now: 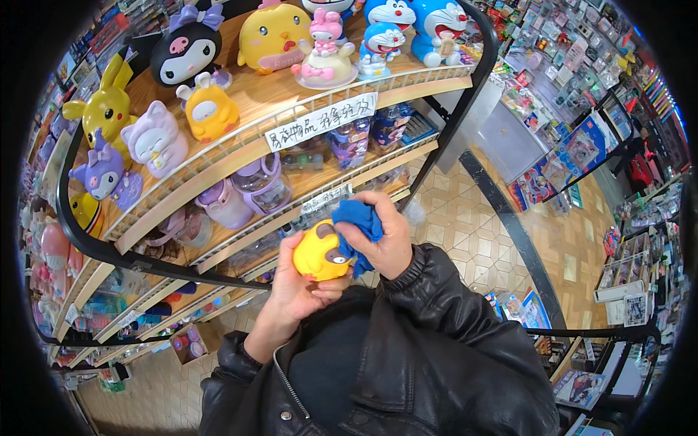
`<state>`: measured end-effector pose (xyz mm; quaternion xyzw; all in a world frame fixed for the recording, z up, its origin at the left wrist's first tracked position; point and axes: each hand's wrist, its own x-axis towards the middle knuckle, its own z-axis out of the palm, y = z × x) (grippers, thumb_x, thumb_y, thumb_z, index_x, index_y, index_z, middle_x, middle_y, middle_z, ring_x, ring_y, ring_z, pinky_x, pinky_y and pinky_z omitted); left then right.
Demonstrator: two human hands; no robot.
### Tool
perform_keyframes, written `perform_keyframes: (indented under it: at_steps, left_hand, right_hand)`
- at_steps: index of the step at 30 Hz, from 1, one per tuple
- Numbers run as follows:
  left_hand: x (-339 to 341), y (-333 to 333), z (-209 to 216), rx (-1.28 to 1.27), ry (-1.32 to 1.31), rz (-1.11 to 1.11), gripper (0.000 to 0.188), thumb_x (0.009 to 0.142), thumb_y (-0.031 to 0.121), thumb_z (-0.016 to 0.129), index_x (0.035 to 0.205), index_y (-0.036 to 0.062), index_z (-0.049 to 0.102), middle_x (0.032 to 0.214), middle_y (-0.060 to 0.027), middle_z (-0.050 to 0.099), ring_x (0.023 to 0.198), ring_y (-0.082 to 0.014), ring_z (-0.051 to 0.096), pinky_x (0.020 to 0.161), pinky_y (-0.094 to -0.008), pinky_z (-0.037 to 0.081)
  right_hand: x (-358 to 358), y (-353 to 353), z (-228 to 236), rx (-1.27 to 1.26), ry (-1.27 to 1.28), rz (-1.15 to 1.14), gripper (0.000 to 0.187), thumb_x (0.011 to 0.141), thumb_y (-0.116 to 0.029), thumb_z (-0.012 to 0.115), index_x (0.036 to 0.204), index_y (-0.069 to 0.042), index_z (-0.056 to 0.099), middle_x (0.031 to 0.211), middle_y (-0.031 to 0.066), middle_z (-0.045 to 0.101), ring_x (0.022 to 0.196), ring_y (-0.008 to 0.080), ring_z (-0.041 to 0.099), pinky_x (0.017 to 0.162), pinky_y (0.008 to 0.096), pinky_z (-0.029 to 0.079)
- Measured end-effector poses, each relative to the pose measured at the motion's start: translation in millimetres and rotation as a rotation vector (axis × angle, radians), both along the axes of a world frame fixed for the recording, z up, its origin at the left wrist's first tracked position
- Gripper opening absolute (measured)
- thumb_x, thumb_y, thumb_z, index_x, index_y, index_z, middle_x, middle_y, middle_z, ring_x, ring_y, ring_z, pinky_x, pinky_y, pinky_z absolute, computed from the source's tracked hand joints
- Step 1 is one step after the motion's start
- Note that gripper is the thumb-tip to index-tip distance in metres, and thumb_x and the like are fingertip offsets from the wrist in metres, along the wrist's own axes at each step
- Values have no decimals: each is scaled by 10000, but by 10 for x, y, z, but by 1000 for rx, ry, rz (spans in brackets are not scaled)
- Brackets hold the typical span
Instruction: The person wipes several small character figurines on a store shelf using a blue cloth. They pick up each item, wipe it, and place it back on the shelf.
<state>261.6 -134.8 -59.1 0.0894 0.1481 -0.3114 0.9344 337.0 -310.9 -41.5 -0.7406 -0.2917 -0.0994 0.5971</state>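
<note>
A small yellow animal figurine [317,256] with brown patches is held up in front of my chest. My left hand [292,282] is wrapped around its left side and underneath, fingers closed on it. In my right hand [384,238] is a bunched blue cloth [358,220], pinched between thumb and fingers. The cloth presses against the figurine's right side and covers part of it. Both hands are just off the front of the display shelf.
The curved wooden shelf [280,86] carries several cartoon figurines, among them a yellow chick [270,36] and an orange figure [209,114] near its wire rail. Lower tiers hold purple cups [263,182]. A cardboard box [189,344] stands on the tiled floor at lower left.
</note>
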Motion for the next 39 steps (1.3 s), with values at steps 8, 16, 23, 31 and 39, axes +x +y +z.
perform_keyframes:
  at_steps: [8,16,23,31,39]
  left_hand:
    - [54,143,108,59,-135,44,924,838,766,443,1113,-110,543,886,-148,581,504,-106,372,427,-213,284]
    - [45,79,202,189,-102,84,802,842,737,488,1181,14,570,918,-192,621,496,-130,381,421,-219,291]
    - [65,-59,257,403,-183,283,711,871,687,491,1167,46,573,897,-139,629,480,-147,408,415,-224,300]
    - [-37,-145,136,764,-363,639,515,957,555,492,1131,75,549,835,-32,582,554,-129,444,478,-240,324]
    - [-50,-125,-32,926,-343,836,494,958,525,525,1156,73,541,872,-44,600,647,-133,511,543,-243,366]
  right_hand:
    - [48,-65,-79,214,295,460,577,869,-55,716,1389,-64,467,1287,97,555,1206,213,536,1035,353,422]
    - [77,-166,-31,116,-15,330,471,830,-43,758,1277,-75,614,1184,90,646,1116,218,622,987,340,472]
    - [-90,-60,-70,266,227,194,811,811,48,728,1513,-116,355,1196,87,632,1126,165,602,968,302,478]
    - [-133,80,-142,436,361,299,723,865,-31,736,1487,-63,369,1217,65,607,1158,157,578,1001,318,460]
    - [-176,103,-128,531,463,318,627,864,-47,750,1412,-61,445,1255,52,607,1178,142,569,1046,342,462]
